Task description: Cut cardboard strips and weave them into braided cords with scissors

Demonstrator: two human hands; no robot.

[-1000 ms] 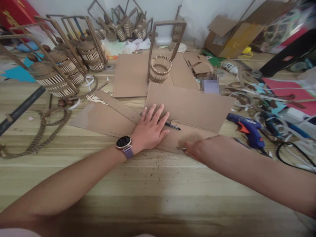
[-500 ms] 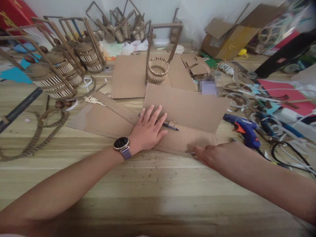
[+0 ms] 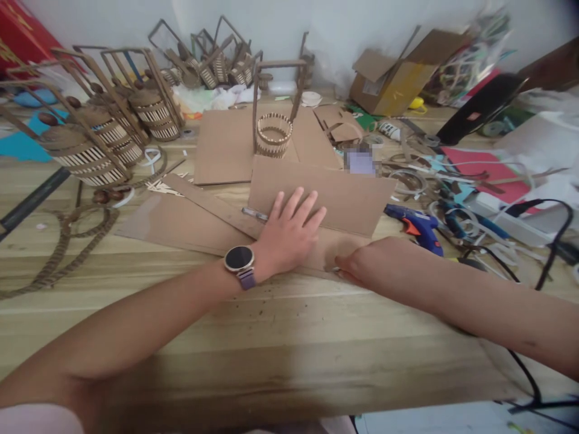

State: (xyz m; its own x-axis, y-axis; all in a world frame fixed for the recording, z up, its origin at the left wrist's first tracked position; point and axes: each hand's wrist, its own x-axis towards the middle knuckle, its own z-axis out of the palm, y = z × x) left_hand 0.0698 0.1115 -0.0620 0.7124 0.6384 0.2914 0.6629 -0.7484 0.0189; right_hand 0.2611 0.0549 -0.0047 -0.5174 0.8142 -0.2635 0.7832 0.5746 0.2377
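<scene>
flat brown cardboard sheet (image 3: 217, 224) lay near the middle of the pale wooden bench (image 3: 280, 337), with a second brown cardboard panel (image 3: 344, 196) overlapping its far side. left hand (image 3: 289, 232) pressed down flat on the sheet, fingers spread apart, a round black wristwatch (image 3: 239, 259) on its wrist. a dark pen (image 3: 254, 213) poked out from beneath its fingers. right hand (image 3: 362, 265) rested at the sheet's near edge, fingers curled together around something small; what it gripped could not be made out. blue hot-glue gun (image 3: 416, 226) sat toward the bench's right edge. a small slatted cardboard basket with a tall handle (image 3: 272, 134) stood toward the far edge, and lidded slatted baskets (image 3: 90, 150) crowded the far left corner.
</scene>
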